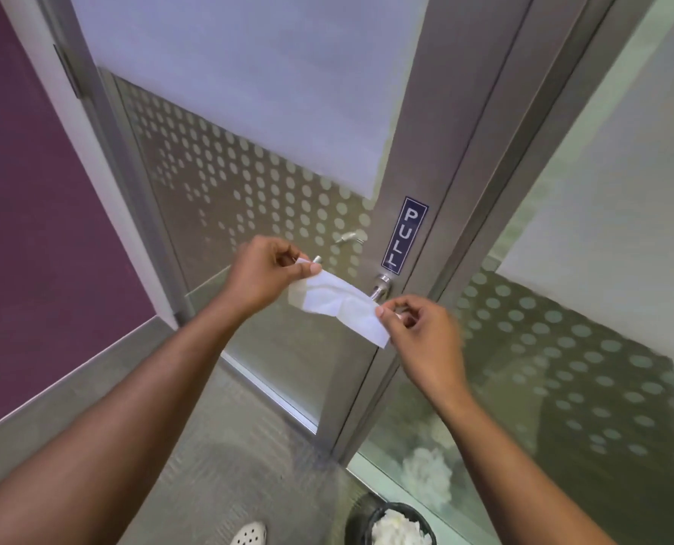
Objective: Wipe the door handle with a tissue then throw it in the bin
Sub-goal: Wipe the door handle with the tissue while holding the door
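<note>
The single wide-angle head camera is looking forward and steeply down from close in front of the glass door (248, 214), facing its PULL sign (404, 235), with floor (225, 458) and a bin (398, 523) showing below the door at the frame's bottom edge.

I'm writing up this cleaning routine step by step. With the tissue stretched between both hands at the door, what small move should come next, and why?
Probably lower the tissue onto the door handle and close it around the lever. The left hand and right hand each pinch an end, holding it taut in front of the handle, so wiping seems not yet begun.
</note>
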A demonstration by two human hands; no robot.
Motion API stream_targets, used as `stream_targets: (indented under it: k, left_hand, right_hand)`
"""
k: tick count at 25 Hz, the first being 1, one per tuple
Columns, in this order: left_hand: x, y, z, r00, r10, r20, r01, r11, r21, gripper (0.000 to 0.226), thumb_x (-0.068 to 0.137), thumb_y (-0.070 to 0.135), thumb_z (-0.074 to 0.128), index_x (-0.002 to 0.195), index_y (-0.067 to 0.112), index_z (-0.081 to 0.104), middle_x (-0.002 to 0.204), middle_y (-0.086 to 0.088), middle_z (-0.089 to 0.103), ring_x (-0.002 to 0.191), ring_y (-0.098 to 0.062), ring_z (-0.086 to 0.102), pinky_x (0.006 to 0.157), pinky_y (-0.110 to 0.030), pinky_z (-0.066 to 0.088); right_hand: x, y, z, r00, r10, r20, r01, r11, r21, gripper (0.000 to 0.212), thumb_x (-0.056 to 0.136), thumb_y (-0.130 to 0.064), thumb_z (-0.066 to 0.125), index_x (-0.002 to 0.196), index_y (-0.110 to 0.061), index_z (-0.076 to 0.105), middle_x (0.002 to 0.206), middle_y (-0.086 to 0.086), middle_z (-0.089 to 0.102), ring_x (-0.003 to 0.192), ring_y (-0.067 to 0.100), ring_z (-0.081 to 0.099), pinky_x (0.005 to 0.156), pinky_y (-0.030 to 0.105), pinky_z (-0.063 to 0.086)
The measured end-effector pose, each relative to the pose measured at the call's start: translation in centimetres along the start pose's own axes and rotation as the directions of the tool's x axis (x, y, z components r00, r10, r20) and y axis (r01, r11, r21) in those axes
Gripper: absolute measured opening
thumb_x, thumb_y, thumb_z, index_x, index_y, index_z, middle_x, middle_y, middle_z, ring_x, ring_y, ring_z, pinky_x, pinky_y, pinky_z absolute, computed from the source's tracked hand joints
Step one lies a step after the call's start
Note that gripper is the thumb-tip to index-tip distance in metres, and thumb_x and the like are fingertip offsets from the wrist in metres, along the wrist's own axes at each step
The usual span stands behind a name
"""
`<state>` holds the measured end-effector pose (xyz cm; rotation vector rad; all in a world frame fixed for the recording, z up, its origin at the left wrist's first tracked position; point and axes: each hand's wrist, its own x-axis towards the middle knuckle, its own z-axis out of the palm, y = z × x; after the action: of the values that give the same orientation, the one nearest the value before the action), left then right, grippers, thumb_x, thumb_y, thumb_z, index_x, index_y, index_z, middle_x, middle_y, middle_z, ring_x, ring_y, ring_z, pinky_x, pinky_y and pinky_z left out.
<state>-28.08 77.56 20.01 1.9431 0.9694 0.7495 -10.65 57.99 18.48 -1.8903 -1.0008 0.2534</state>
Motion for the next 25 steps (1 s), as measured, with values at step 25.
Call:
stream_targets:
  k: [25]
  left_hand:
    - [10.3,-2.1,0.5,0.635,0.717,-0.287,-0.591,0.691,0.417,0.032,0.106,0.048,0.066,0.105,0.016,0.060,0.126,-0.008,0.053,0.126,-0.031,0.048,0.107,-0.049,0.047]
  right_hand:
    - [7.6,-4.9,14.6,0.983,-0.145,0.116,0.186,0.744,-0.642,0.023,0.103,-0.022,0.058,0.105,-0.009,0.077,0.094,0.015,0.068,0.092,0.036,0.065,0.075,0.038,0.047]
